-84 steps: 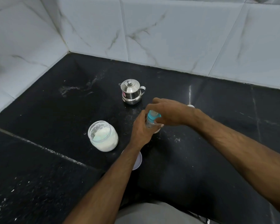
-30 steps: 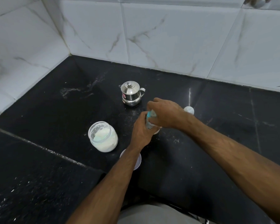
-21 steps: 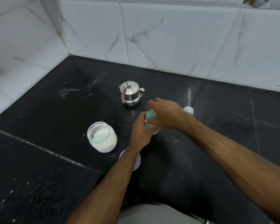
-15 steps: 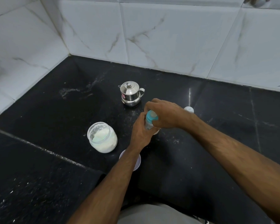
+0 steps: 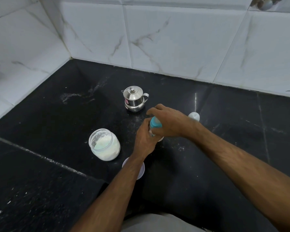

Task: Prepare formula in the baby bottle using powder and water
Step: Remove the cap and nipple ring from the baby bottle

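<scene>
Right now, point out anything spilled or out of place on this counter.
White specks, seemingly spilled powder, dot the black counter just right of the baby bottle, around. The powder jar stands open, its lid lying beside it under the left forearm. Nothing looks tipped or damaged.

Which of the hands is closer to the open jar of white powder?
Left. The left hand grips the baby bottle just right of the powder jar; the right hand is on the bottle's teal top, farther away.
</scene>
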Available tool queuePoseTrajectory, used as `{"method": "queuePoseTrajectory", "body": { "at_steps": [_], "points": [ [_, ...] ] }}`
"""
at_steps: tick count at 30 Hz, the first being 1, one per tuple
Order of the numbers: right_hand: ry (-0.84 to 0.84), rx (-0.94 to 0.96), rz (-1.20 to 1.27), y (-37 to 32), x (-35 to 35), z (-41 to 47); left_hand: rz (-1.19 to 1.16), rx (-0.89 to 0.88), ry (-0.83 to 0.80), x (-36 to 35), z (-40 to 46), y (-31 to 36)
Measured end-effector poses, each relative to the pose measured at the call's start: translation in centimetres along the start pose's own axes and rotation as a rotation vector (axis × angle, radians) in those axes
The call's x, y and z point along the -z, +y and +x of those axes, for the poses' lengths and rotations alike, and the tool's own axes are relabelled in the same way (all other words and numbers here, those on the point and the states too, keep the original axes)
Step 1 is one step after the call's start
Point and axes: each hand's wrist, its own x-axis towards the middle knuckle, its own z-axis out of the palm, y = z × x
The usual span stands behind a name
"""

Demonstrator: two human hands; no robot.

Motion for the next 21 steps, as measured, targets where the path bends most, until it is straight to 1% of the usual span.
{"method": "queuePoseTrajectory", "body": {
  "at_steps": [2, 4, 8, 10, 12, 15, 21],
  "points": [
    [0.067, -0.034, -0.071, 0.08, -0.48, 0.14, -0.013, 0.002, -0.004, 0.02, 0.05, -0.13],
    [0.081, -0.048, -0.105, 0.11, -0.63, 0.22, -0.031, -0.007, -0.002, 0.06, -0.01, -0.27],
    [-0.023, -0.017, -0.023, 0.31, -0.01, 0.13, -0.040, -0.008, -0.003, 0.08, -0.07, -0.21],
    [-0.037, 0.006, 0.036, 0.46, 0.23, -0.10, -0.033, 0.000, -0.006, 0.10, -0.14, 0.03],
    [0.011, 0.004, 0.041, 0.55, 0.07, -0.26, -0.014, -0.005, -0.008, 0.13, -0.12, 0.02],
    [0.062, -0.033, -0.014, 0.55, -0.39, -0.17, -0.026, -0.014, -0.010, 0.15, -0.13, -0.08],
    [-0.045, 0.017, 0.032, 0.59, 0.18, -0.09, -0.043, -0.014, -0.006, 0.17, -0.24, -0.07]
  ]
}}
